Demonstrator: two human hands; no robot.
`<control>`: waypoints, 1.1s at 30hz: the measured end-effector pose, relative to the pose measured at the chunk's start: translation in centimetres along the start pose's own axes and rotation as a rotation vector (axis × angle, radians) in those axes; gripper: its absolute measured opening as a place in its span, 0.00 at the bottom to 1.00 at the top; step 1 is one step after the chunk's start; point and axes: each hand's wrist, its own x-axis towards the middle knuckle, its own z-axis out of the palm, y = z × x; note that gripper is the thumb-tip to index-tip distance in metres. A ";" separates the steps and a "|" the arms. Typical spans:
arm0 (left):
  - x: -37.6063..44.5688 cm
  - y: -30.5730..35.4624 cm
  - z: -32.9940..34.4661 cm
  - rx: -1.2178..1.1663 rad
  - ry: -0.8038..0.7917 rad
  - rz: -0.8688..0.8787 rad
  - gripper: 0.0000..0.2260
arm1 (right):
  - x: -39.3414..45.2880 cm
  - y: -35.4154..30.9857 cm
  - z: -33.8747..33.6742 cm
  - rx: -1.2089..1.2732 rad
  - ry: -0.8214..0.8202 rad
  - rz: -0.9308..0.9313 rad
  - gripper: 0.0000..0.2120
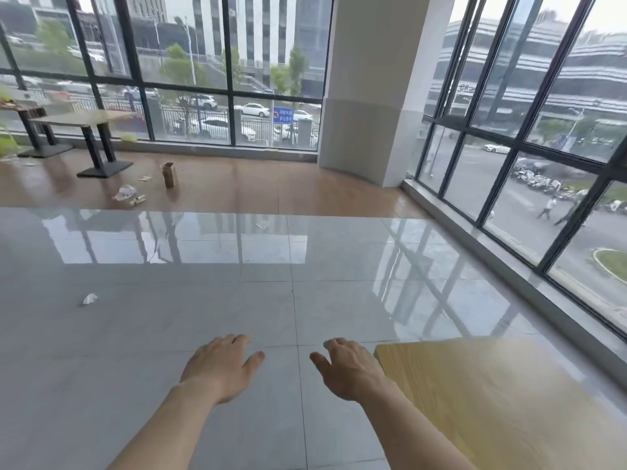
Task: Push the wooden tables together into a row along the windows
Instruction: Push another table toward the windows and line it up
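Note:
A light wooden table (pixel 502 401) fills the lower right, close to the right-hand windows (pixel 529 164). My right hand (pixel 349 369) hovers palm down just left of its near corner, fingers spread, holding nothing; whether it touches the edge is unclear. My left hand (pixel 222 366) floats over the grey tile floor, fingers apart and empty. Two more wooden tables on black pedestal bases stand far off at the left by the back windows: one (pixel 84 118) nearer, another (pixel 23 103) behind it at the frame edge.
A white pillar (pixel 366 96) stands in the corner between the two window walls. Litter lies on the floor: a small brown carton (pixel 169 174), crumpled plastic (pixel 125 193), a paper scrap (pixel 89 299). Glossy grey tiles give way to brown wood flooring farther back.

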 end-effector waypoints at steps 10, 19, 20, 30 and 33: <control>33.4 -0.3 -10.4 0.014 -0.058 0.074 0.29 | 29.9 0.9 -10.7 0.060 0.023 0.110 0.29; 56.4 13.5 -13.4 0.106 -0.104 0.298 0.29 | 46.5 14.4 -15.7 0.129 0.064 0.317 0.29; 59.0 15.6 -13.6 0.126 -0.107 0.319 0.29 | 48.2 16.5 -16.4 0.151 0.080 0.336 0.29; 76.9 42.9 -15.1 0.245 -0.148 0.667 0.28 | 54.5 39.1 -26.8 0.323 0.267 0.693 0.28; 79.0 52.8 -12.9 0.281 -0.174 0.848 0.28 | 51.8 45.7 -27.8 0.377 0.342 0.877 0.27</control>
